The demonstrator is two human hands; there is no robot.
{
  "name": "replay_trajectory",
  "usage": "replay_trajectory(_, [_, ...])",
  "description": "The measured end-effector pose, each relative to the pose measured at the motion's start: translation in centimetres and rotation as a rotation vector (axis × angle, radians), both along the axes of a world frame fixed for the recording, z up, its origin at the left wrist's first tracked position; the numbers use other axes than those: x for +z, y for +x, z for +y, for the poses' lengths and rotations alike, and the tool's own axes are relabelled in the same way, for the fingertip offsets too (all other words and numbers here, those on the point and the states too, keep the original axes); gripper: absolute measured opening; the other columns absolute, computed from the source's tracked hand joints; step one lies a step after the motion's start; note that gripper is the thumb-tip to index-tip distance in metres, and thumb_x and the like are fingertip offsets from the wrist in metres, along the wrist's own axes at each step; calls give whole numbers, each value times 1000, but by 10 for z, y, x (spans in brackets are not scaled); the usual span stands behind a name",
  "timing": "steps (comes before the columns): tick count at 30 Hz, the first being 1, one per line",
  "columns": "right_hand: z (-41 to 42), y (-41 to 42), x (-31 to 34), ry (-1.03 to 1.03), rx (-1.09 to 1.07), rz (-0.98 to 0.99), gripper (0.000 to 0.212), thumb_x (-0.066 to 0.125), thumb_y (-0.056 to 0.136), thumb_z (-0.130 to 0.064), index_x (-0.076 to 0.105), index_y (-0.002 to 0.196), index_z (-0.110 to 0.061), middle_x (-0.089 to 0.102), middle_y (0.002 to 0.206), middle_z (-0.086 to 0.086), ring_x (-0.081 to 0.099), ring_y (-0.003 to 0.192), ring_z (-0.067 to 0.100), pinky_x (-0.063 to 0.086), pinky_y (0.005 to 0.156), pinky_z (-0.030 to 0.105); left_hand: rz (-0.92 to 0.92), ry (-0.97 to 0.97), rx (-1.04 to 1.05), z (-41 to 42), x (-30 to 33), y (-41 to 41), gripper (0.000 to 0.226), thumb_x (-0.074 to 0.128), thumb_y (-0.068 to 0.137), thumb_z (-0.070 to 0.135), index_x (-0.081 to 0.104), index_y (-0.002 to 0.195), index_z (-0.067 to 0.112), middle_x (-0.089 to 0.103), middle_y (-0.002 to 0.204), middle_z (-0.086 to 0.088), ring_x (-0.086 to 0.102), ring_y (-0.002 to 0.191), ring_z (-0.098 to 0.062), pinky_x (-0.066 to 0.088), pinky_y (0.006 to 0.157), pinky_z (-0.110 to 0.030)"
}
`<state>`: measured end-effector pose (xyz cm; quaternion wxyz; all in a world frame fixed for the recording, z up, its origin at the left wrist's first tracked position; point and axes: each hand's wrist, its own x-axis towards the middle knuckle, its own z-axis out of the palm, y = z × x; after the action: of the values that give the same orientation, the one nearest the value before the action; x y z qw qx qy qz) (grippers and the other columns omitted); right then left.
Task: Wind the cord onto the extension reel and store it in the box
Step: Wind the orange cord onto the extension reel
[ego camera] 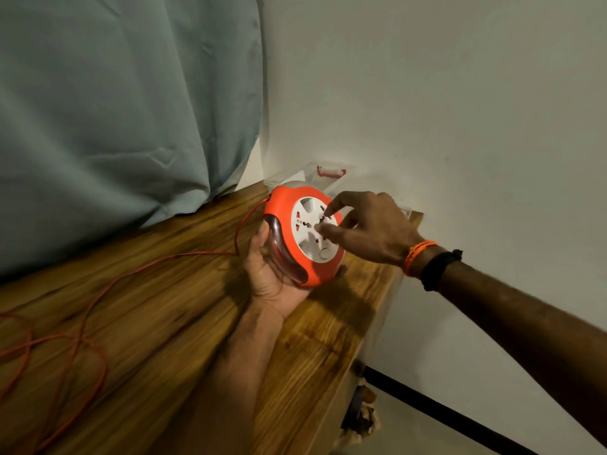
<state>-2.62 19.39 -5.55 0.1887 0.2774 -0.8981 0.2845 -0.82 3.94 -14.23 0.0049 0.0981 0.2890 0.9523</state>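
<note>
An orange extension reel (289,211) with a white socket face is tilted up over the wooden table (170,310). My left hand (266,274) cups it from below and grips its lower edge. The thumb and fingertips of my right hand (371,228) rest on the middle of the white face. An orange cord (98,297) leaves the reel's top left, drops to the table and runs left in loose loops. A clear plastic box (328,178) with a red latch stands behind the reel in the wall corner, mostly hidden.
A grey-green curtain (124,110) hangs behind the table at left. A white wall (460,110) is on the right. The table's right edge (377,323) drops to the floor, where a dark skirting strip (460,418) runs.
</note>
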Motion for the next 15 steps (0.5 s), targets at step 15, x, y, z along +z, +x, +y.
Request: replay_trajectory(15, [-19,-13,-18,190,61,331,64,60,76,-59,54,131,-28,75,77,4,68,74,28,56,66,34,128,8,-74,-5,0,0,95,80,62,49,47,143,10,46,146,-21,42,134,-42,28,111,-61])
